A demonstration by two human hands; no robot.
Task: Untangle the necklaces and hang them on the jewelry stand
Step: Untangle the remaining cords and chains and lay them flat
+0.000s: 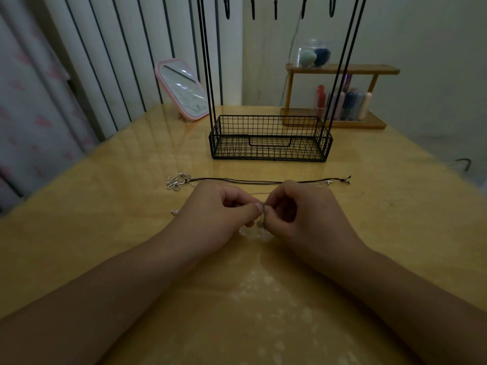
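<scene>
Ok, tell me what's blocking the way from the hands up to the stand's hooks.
Nothing visible. Both hands pinch a thin chain; only black cords lie flat between them and the stand, hooks bare.

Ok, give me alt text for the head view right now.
Both hands, left hand and right hand, pinch a thin silver necklace together above a wooden table. Beyond them lie a black cord necklace and a black wire jewelry stand.

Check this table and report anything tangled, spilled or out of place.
A bunched tangle of silver chain lies at the left end of the thin black cord necklace, stretched across the glossy wooden table. Pale blotches mark the tabletop between the forearms, perhaps residue or reflections. Nothing looks broken.
</scene>
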